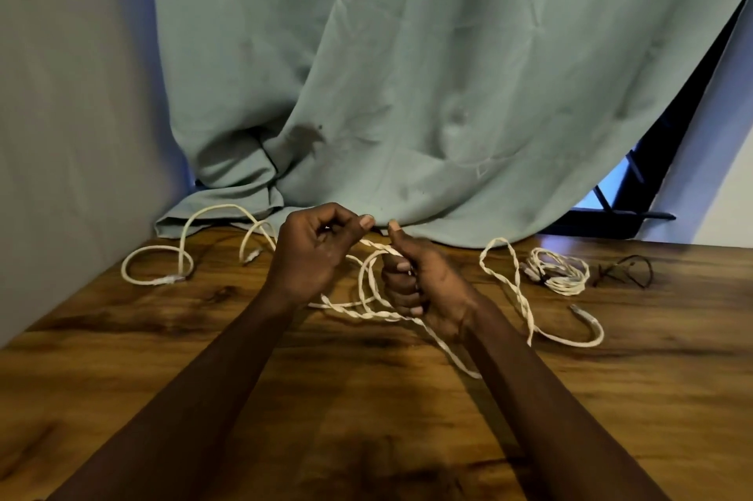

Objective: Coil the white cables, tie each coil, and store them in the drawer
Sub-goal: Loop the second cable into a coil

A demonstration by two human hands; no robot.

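A white twisted cable (368, 315) loops across the middle of the wooden table (366, 398). My right hand (423, 284) is closed around a loop of it, thumb up. My left hand (315, 252) pinches the same cable just to the left, fingertips close to the right thumb. The cable's loose end with a plug (586, 321) curls off to the right. Another white cable (179, 256) lies uncoiled at the far left. A coiled, tied white cable (558, 270) rests at the far right. No drawer is in view.
A grey-green curtain (407, 73) hangs behind the table and drapes onto its far edge. A thin dark tie or wire (625, 270) lies right of the finished coil. A grey wall stands at the left, a dark window frame at the right.
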